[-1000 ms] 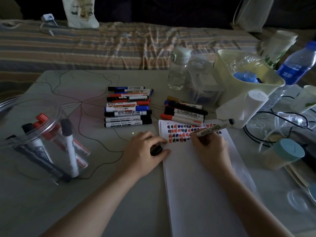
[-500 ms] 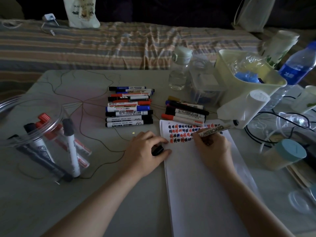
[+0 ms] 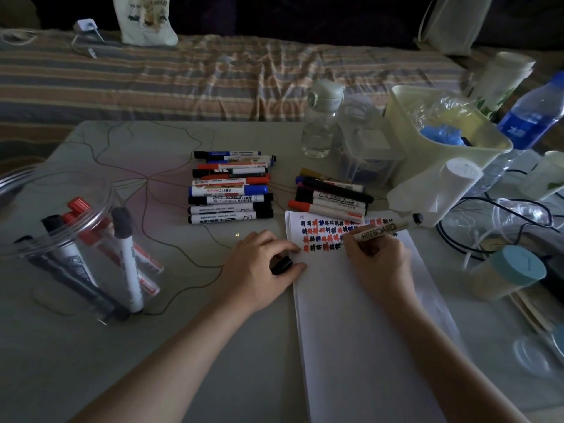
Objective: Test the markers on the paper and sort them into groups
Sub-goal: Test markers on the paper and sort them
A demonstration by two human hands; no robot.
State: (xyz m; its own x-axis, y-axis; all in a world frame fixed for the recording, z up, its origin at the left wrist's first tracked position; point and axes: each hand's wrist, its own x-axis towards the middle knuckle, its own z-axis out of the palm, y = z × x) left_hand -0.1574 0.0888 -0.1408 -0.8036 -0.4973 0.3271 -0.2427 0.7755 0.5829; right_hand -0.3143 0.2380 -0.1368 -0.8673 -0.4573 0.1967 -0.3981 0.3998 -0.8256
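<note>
1. Head view: a dim room, with a grey-green table (image 3: 91,346) set against a bed under a striped cover (image 3: 183,77); a printed cloth bag (image 3: 145,18) stands on the bed near the far edge.
2. The right hand (image 3: 378,264) has its fingers curled round a marker (image 3: 384,228) lettered "WHITEBOARD". Its tip is hidden under the fingers at the rows of marks, and its dark rear end points toward the table's right side.
3. The left hand (image 3: 259,267) lies at the left edge of the paper (image 3: 366,331), thumb and fingers pinching a small black cap (image 3: 281,265).
4. The paper lies at the table's near right; its far end carries rows of red, blue and black test marks (image 3: 323,236).
5. One group of markers (image 3: 230,190) lies stacked side by side at mid-table. A smaller group (image 3: 331,195) lies just beyond the paper's far edge, the nearest one touching it.
6. A clear jar (image 3: 61,239) near the left edge holds more red and black markers, standing tilted.
7. The far right corner holds a clear bottle (image 3: 320,123), a pale bin (image 3: 442,148), a blue-labelled bottle (image 3: 531,117) and a teal-lidded container (image 3: 506,273).
</note>
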